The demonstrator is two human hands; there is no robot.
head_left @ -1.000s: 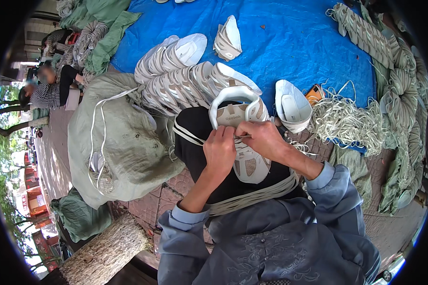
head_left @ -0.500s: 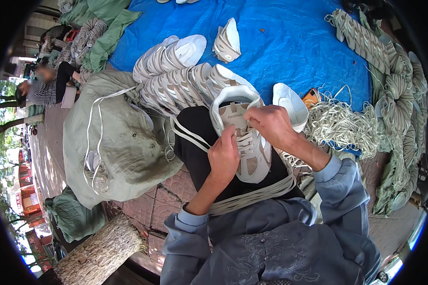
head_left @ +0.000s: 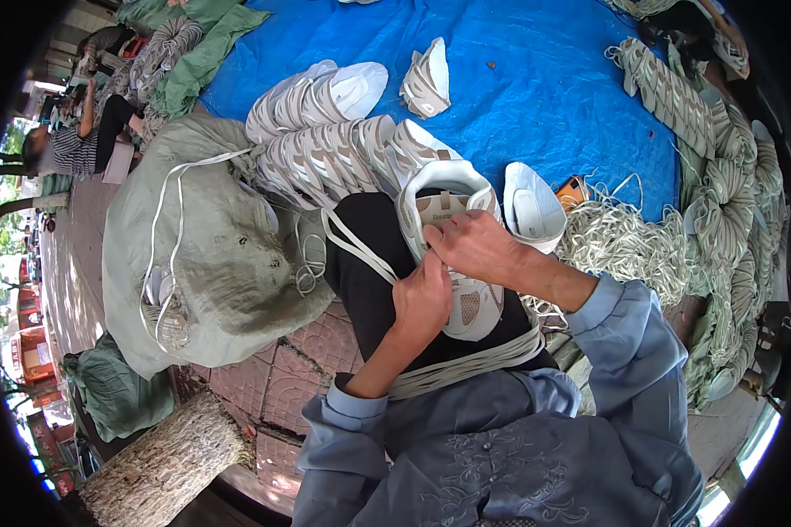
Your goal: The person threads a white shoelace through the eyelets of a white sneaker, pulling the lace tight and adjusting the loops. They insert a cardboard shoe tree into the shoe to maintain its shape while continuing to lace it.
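A beige and white lace-up shoe upper [head_left: 472,328] lies across my black-clad lap, its padded collar away from me. My left hand [head_left: 422,299] is closed in a pinch near the eyelets, and a loop of white shoelace [head_left: 365,250] runs into it from the left. Directly over the tongue, my right hand [head_left: 476,250] is closed too, its fingertips meeting those of the left. What the right fingers pinch is hidden. Both hands cover much of the lacing. A bundle of white laces [head_left: 466,362] lies across my thighs.
Nested shoe uppers [head_left: 316,158] lie beyond my lap, with a single upper [head_left: 426,79] on the blue tarp [head_left: 545,79]. To the right are another upper [head_left: 532,206], tangled laces [head_left: 628,250] and stacked uppers [head_left: 725,211]. A greyish sack [head_left: 202,263] stands left. Other people sit farther off.
My hands have come together over the tongue; the right moved left and slightly nearer me. The shoe upper shifted slightly right. A person has come into view at the upper right.
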